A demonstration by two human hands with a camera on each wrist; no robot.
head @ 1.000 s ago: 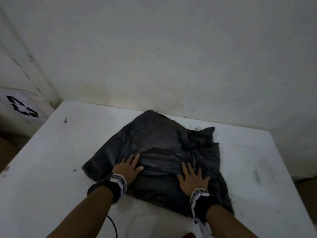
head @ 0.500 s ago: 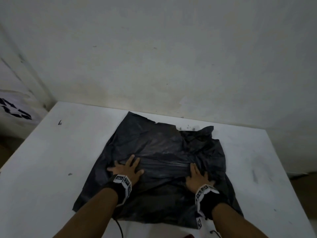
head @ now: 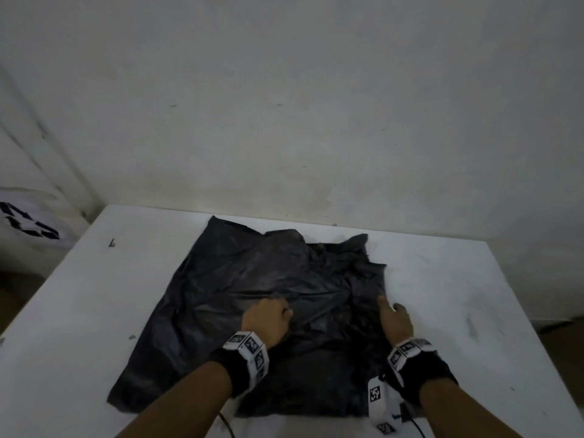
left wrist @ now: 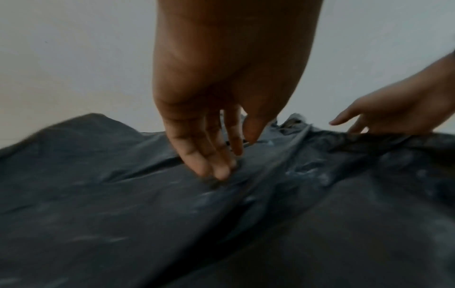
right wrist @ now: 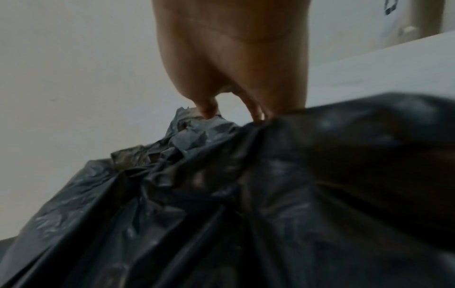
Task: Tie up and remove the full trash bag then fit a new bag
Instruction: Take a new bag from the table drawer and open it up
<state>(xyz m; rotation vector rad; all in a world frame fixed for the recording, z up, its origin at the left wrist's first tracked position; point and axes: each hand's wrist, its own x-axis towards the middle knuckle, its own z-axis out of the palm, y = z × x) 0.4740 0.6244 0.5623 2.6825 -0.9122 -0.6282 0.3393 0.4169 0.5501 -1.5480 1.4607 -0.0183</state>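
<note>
A black trash bag (head: 252, 279) lies spread flat on the white table (head: 474, 295), crumpled toward its far right corner. My left hand (head: 281, 311) sits near the bag's middle with its fingers (left wrist: 216, 167) curled down onto a crease (left wrist: 147, 167), and it seems to pinch that fold. My right hand (head: 390, 303) lies at the bag's right edge with fairly straight fingers. Its thumb (right wrist: 208, 111) touches the wrinkled plastic (right wrist: 197, 132), and its other fingertips are hidden behind a raised fold (right wrist: 344, 136).
A stained white wall (head: 284, 121) rises right behind the table. Left of the table stands a white object with a black arrow symbol (head: 28, 226). A thin cable (head: 227, 426) hangs by my left forearm. Bare tabletop surrounds the bag on both sides.
The bag has been spread out flatter and wider. My left hand went from flat to curled on a crease. My right hand slid right to the bag's edge.
</note>
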